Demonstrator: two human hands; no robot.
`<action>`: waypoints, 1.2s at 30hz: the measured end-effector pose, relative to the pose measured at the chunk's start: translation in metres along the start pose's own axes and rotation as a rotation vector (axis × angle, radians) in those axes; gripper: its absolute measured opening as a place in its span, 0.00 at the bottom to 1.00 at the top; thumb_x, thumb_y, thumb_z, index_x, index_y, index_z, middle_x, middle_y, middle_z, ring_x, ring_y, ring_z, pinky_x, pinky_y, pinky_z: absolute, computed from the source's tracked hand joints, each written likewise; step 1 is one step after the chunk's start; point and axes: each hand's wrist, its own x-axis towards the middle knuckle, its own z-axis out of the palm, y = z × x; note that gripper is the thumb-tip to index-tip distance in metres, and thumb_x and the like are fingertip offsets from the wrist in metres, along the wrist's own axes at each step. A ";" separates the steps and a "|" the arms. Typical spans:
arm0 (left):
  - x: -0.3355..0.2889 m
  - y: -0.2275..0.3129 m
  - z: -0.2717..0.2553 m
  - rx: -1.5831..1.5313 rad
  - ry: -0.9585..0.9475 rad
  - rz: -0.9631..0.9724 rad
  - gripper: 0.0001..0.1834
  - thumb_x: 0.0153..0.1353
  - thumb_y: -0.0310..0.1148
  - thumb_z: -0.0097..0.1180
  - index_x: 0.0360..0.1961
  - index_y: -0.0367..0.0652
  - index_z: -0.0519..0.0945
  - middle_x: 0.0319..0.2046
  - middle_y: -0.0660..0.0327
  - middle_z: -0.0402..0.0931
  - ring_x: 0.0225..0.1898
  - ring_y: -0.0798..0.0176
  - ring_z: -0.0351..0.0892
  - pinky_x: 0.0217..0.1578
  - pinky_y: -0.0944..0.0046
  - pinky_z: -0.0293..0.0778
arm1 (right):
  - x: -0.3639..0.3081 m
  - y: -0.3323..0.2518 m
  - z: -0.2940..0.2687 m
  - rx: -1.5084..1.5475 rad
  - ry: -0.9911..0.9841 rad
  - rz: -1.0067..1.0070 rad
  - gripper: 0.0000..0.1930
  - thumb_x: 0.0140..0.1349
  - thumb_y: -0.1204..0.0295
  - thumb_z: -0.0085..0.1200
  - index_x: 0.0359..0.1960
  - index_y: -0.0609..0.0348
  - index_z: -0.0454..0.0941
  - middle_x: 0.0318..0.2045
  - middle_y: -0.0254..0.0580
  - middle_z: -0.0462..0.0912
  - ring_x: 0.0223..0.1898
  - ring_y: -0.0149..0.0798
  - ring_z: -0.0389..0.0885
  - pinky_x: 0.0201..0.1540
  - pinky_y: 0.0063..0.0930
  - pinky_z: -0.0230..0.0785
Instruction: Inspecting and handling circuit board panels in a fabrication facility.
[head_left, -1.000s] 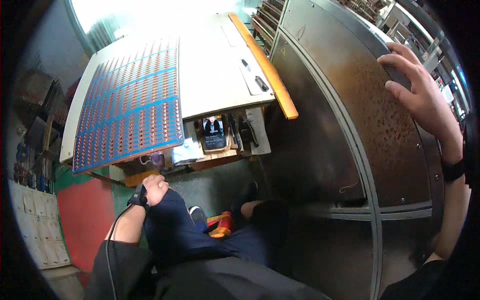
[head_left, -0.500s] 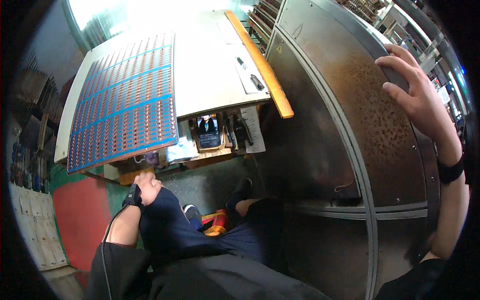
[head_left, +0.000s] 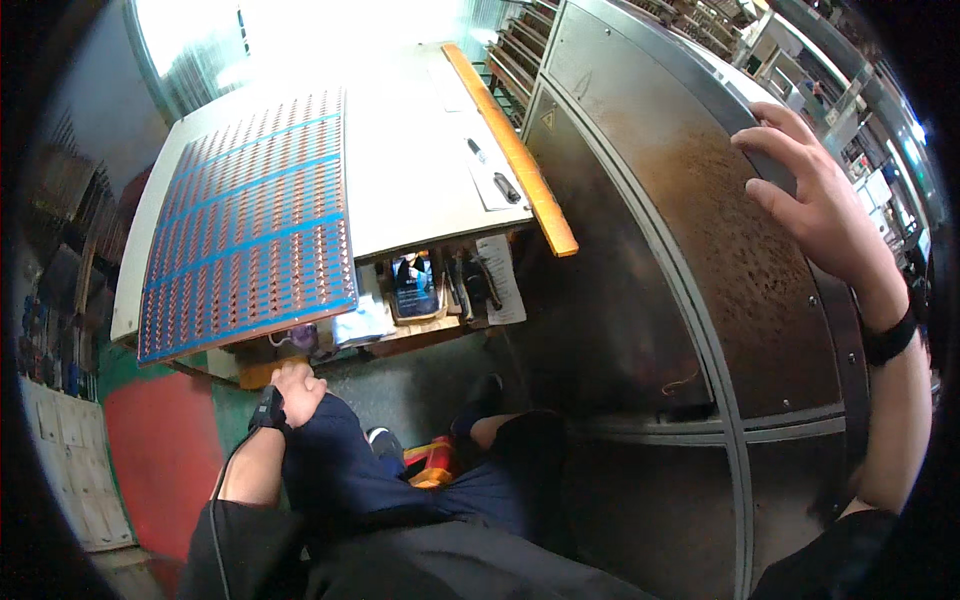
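Note:
My left hand [head_left: 299, 393] lies over my left knee, near the front edge of a white table [head_left: 400, 170]; it holds nothing, and its fingertips are partly hidden. On the table's left side lies a large flat panel [head_left: 245, 225] with blue bands and rows of small copper-coloured shapes, its near edge jutting past the tabletop. My right hand [head_left: 815, 205] rests at the upper edge of a tall metal cabinet [head_left: 690, 190], with fingers and thumb apart and nothing between them. Brown stains cover the cabinet face beside it.
An orange strip [head_left: 510, 150] runs along the table's right edge, beside a marker [head_left: 507, 187] on paper. An open shelf below holds a phone [head_left: 416, 287] with a lit screen and a handwritten sheet [head_left: 500, 280]. Something red and yellow [head_left: 430, 462] lies between my legs. Racks stand behind.
The view has shifted slightly, so the table and panel sit a little lower. Both hands keep their places on the knee and the cabinet edge. The phone's screen picture differs.

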 end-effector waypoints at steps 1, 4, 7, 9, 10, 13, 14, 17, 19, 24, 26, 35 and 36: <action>-0.001 -0.001 0.001 -0.002 0.029 -0.017 0.26 0.63 0.53 0.58 0.49 0.42 0.85 0.50 0.43 0.82 0.57 0.39 0.78 0.62 0.46 0.71 | 0.000 0.001 0.000 -0.017 0.011 -0.017 0.21 0.62 0.70 0.61 0.56 0.63 0.79 0.66 0.56 0.73 0.69 0.57 0.70 0.72 0.42 0.61; 0.001 -0.004 0.003 -0.097 0.011 -0.016 0.25 0.63 0.52 0.57 0.46 0.41 0.86 0.47 0.43 0.83 0.55 0.39 0.79 0.60 0.46 0.73 | 0.000 0.001 0.002 -0.021 0.027 -0.028 0.21 0.61 0.70 0.61 0.55 0.63 0.80 0.65 0.56 0.73 0.68 0.57 0.72 0.71 0.43 0.63; 0.005 -0.010 0.007 -0.076 0.003 0.065 0.23 0.63 0.51 0.56 0.44 0.41 0.86 0.45 0.42 0.83 0.52 0.38 0.80 0.57 0.46 0.75 | 0.000 0.000 0.001 -0.040 0.031 -0.023 0.20 0.61 0.69 0.62 0.54 0.62 0.81 0.64 0.55 0.75 0.66 0.57 0.73 0.70 0.43 0.64; 0.009 -0.019 0.011 -0.058 -0.041 0.077 0.24 0.62 0.52 0.55 0.43 0.40 0.86 0.47 0.41 0.83 0.52 0.38 0.81 0.55 0.45 0.76 | 0.001 0.001 0.000 -0.057 0.039 -0.048 0.20 0.61 0.68 0.63 0.54 0.62 0.81 0.63 0.54 0.76 0.65 0.57 0.74 0.69 0.43 0.65; 0.012 -0.024 0.016 -0.058 -0.050 0.116 0.25 0.61 0.52 0.55 0.42 0.40 0.86 0.49 0.40 0.82 0.52 0.37 0.81 0.52 0.44 0.77 | 0.002 0.003 -0.001 -0.087 0.036 -0.058 0.20 0.60 0.67 0.63 0.54 0.61 0.81 0.63 0.54 0.76 0.64 0.57 0.75 0.68 0.44 0.67; 0.012 -0.035 0.044 -0.047 0.265 0.147 0.18 0.59 0.46 0.59 0.36 0.41 0.84 0.37 0.43 0.82 0.42 0.36 0.80 0.46 0.41 0.76 | 0.002 0.010 0.001 -0.120 0.007 -0.061 0.21 0.64 0.61 0.61 0.56 0.54 0.82 0.63 0.55 0.76 0.59 0.59 0.79 0.64 0.49 0.72; 0.015 -0.037 0.053 -0.051 0.302 0.149 0.15 0.59 0.44 0.61 0.33 0.42 0.83 0.36 0.46 0.82 0.42 0.38 0.80 0.45 0.42 0.75 | 0.001 0.013 0.004 -0.078 0.019 -0.067 0.21 0.65 0.60 0.60 0.57 0.53 0.82 0.63 0.55 0.76 0.58 0.59 0.80 0.62 0.50 0.74; 0.028 -0.035 0.067 -0.063 0.659 0.433 0.08 0.53 0.38 0.62 0.25 0.47 0.80 0.30 0.53 0.78 0.35 0.45 0.76 0.38 0.44 0.72 | 0.003 0.020 0.016 -0.093 0.040 -0.183 0.18 0.63 0.63 0.58 0.53 0.54 0.83 0.55 0.52 0.79 0.60 0.56 0.78 0.59 0.50 0.76; 0.028 -0.033 0.062 -0.116 0.590 0.342 0.06 0.50 0.35 0.60 0.22 0.46 0.80 0.28 0.52 0.76 0.34 0.41 0.74 0.36 0.41 0.69 | 0.002 0.018 0.022 0.086 0.007 0.033 0.19 0.63 0.62 0.57 0.54 0.51 0.83 0.56 0.51 0.79 0.63 0.53 0.75 0.63 0.49 0.73; 0.008 -0.023 0.014 0.086 0.036 0.068 0.23 0.68 0.51 0.53 0.55 0.50 0.86 0.53 0.45 0.82 0.58 0.38 0.78 0.60 0.44 0.74 | 0.005 0.009 0.013 0.028 -0.042 0.062 0.23 0.63 0.61 0.57 0.59 0.52 0.82 0.61 0.55 0.76 0.65 0.56 0.74 0.66 0.48 0.71; 0.004 -0.011 -0.003 0.041 -0.072 0.107 0.23 0.69 0.51 0.53 0.55 0.50 0.86 0.56 0.45 0.81 0.59 0.38 0.77 0.61 0.45 0.73 | 0.006 0.008 0.010 0.004 -0.109 0.104 0.24 0.63 0.61 0.59 0.60 0.56 0.80 0.63 0.59 0.74 0.66 0.57 0.73 0.68 0.46 0.69; 0.002 -0.012 0.007 0.120 -0.036 0.026 0.25 0.70 0.49 0.52 0.61 0.47 0.83 0.59 0.43 0.79 0.61 0.37 0.77 0.62 0.46 0.72 | 0.004 0.003 0.006 0.019 -0.099 0.087 0.24 0.63 0.61 0.56 0.60 0.54 0.81 0.65 0.59 0.73 0.65 0.58 0.74 0.68 0.48 0.69; 0.005 -0.018 0.016 0.150 -0.019 -0.013 0.25 0.69 0.49 0.53 0.60 0.46 0.82 0.58 0.43 0.80 0.60 0.37 0.77 0.61 0.45 0.73 | 0.004 0.003 0.008 0.008 -0.089 0.093 0.23 0.63 0.62 0.54 0.60 0.48 0.82 0.62 0.56 0.75 0.65 0.56 0.74 0.66 0.50 0.71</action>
